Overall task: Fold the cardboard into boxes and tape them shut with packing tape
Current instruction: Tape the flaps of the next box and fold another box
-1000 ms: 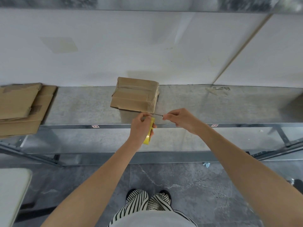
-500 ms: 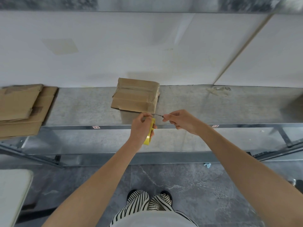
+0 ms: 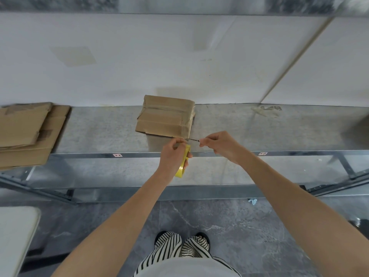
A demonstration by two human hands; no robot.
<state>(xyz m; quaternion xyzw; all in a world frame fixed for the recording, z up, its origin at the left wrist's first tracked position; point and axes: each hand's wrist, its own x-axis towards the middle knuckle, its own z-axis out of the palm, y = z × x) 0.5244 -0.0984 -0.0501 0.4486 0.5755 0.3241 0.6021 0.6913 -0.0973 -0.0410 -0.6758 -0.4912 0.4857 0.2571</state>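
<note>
Standing on a grey metal shelf (image 3: 99, 132) with its back close to a white wall, the folded cardboard box (image 3: 166, 116) is seen with its top flaps down and paler bands of tape across them. Just in front of the box's near right corner, a yellow roll of packing tape (image 3: 182, 163) is gripped on edge by the left hand (image 3: 171, 154), whose fingers are curled around it. A short strip of tape (image 3: 193, 139), seen edge-on as a thin dark line, is stretched from the roll to the right hand (image 3: 221, 146), a little further right of that corner, where its free end is pinched between thumb and fingertips. Whether the strip touches the box cannot be told. Well to the left of the box, a stack of flattened cardboard (image 3: 26, 132) is laid on the same shelf, jutting over its front edge. To the right of the box, near the wall, a crumpled scrap of old tape (image 3: 267, 109) is stuck to the shelf. Below the box, on the grey marbled floor (image 3: 239, 226), striped trouser legs (image 3: 175, 246) are seen, and a small blue scrap (image 3: 252, 201) lies further right.
</note>
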